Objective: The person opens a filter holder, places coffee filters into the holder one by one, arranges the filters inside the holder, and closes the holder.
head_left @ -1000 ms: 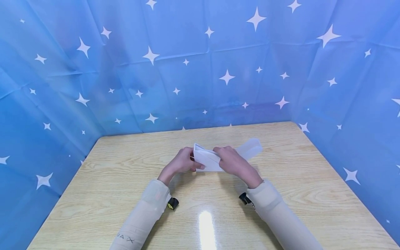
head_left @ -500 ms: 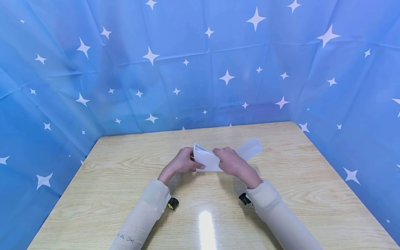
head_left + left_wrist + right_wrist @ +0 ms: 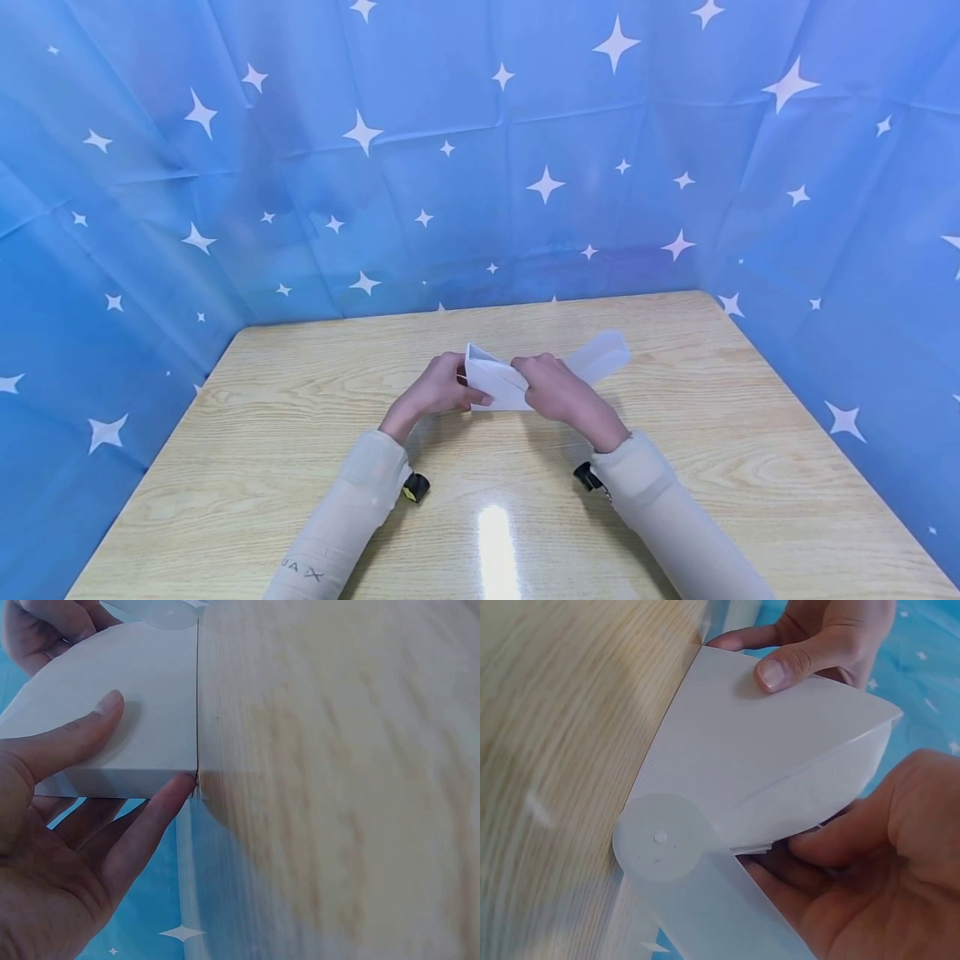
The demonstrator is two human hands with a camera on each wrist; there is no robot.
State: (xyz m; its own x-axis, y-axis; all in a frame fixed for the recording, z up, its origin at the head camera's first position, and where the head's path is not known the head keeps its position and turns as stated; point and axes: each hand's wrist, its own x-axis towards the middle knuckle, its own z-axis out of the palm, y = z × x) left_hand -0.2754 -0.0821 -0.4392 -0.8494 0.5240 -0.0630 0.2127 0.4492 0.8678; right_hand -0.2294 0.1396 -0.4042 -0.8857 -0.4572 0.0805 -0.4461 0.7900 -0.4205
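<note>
A white, box-like piece [image 3: 492,386] with a slanted upper edge stands on the table in the head view. At its left end my left hand [image 3: 437,387] holds it, thumb [image 3: 90,735] flat on the broad face and fingers along the narrow side. My right hand [image 3: 553,386] pinches the slanted upper edge near the middle. In the right wrist view that edge bends into a curved flap [image 3: 825,787], and the right fingertips disappear behind it. A translucent strip [image 3: 712,892] with a rounded end and a small round rivet [image 3: 661,837] overlaps the lower corner.
The wood-grain table [image 3: 300,467] carries a bright light reflection near its front. A blue cloth with white stars [image 3: 450,208] hangs behind and along both sides. Small black devices [image 3: 415,487] sit at both wrists.
</note>
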